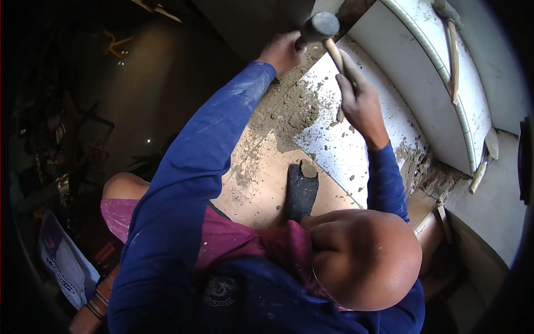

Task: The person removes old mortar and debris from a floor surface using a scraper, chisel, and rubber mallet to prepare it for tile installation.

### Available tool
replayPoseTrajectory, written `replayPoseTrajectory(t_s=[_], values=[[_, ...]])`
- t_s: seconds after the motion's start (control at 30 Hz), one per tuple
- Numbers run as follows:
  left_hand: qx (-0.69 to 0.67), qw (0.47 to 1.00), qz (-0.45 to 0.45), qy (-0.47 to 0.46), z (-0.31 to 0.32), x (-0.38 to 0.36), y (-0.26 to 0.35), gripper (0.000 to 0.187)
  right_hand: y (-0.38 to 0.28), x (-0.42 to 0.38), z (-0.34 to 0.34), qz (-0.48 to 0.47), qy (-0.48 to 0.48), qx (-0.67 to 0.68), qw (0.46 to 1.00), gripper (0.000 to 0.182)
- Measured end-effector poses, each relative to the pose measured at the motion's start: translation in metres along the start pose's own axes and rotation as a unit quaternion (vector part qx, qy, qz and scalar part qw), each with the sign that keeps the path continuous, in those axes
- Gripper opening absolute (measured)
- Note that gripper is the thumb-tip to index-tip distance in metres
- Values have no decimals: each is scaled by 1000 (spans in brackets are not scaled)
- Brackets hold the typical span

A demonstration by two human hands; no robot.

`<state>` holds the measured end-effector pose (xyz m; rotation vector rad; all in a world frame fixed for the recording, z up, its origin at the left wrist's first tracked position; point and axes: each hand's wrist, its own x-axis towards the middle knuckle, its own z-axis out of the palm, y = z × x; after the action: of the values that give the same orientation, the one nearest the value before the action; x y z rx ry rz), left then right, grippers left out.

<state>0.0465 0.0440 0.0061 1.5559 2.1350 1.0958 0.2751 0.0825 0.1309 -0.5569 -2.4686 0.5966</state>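
My right hand (pixel 359 97) grips the wooden handle (pixel 334 54) of a rubber mallet, with the thumb lying along it. The mallet's dark, round-faced head (pixel 324 26) points up and away from me. My left hand (pixel 282 53) is closed at the other end of that head and seems to hold it; its fingertips are partly hidden. Beneath both hands lies a white tile (pixel 328 139) speckled with mortar crumbs. Loose grey-brown mortar (pixel 286 108) is heaped along its left side.
A beige tile (pixel 253 192) bears my dark shoe (pixel 300 192). On the steps at right lie another mallet (pixel 453 61) and a trowel (pixel 485 161). Broken mortar (pixel 439 181) fills a gap beside the step. A printed bag (pixel 64 267) stands at lower left, near dark clutter.
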Motion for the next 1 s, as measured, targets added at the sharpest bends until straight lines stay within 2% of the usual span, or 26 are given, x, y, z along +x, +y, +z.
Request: replayPoseTrajectory(t_s=[0.03, 0.1, 0.13, 0.17, 0.27, 0.3, 0.4, 0.43, 0.5, 0.53, 0.6, 0.67, 0.7, 0.73, 0.8, 0.83, 0.87, 0.9, 0.93, 1.0], values=[[-47, 999, -19, -7, 4, 3, 6, 18, -3, -2, -8, 61, 3, 37, 997, 49], [40, 998, 33, 28, 14, -9, 14, 14, -7, -14, -19, 195, -1, 115, 974, 49], [70, 994, 62, 49, 14, -14, 18, 14, 5, -17, -10, 123, 79, 100, 984, 45], [97, 991, 51, 74, 16, -22, 21, 13, 18, -20, -1, 51, 159, 72, 983, 42], [-165, 982, -4, 95, 0, -44, 21, 12, -13, -32, -27, 298, 132, 234, 916, 48], [-160, 972, -73, 159, -13, -45, 24, 10, 10, -47, -20, 277, 176, 257, 909, 46], [-195, 977, -59, 58, -18, -55, 51, 12, -4, -57, -31, 269, 162, 371, 874, 39], [-119, 982, 101, 105, -3, -56, 44, 18, -14, -53, -26, 367, 176, 253, 878, 36], [23, 997, 69, 1, 26, -67, 44, 25, -5, -70, -19, 342, 145, 323, 871, 52], [30, 998, 56, 16, 37, -73, 48, 25, -1, -78, -19, 327, 128, 356, 866, 63], [38, 998, 31, 45, 56, -77, 59, 25, -7, -72, -36, 323, 119, 489, 801, 34], [50, 998, 9, 48, 67, -71, 67, 22, -9, -85, -30, 300, 167, 380, 859, 31], [55, 997, -2, 50, 71, -67, 71, 20, -15, -83, -28, 231, 230, 368, 871, 25], [56, 997, -10, 49, 73, -61, 73, 19, -15, -85, -29, 166, 267, 411, 856, 28], [58, 997, -27, 39, 74, -53, 75, 17, -19, -91, -26, 119, 287, 492, 813, 27], [75, 996, -24, 37, 75, -51, 75, 15, -1, -104, -11, 126, 249, 360, 890, 25], [82, 996, -21, 32, 78, -52, 74, 15, 21, -123, 10, 129, 206, 217, 945, 25], [90, 995, -16, 29, 79, -52, 76, 16, 18, -124, 20, 286, 114, 204, 929, 25], [100, 994, -14, 30, 80, -49, 75, 16, 21, -123, 17, 366, 32, 237, 900, 25], [106, 993, -14, 46, 82, -50, 73, 17, 20, -128, 4, 364, 152, 340, 854, 28]])
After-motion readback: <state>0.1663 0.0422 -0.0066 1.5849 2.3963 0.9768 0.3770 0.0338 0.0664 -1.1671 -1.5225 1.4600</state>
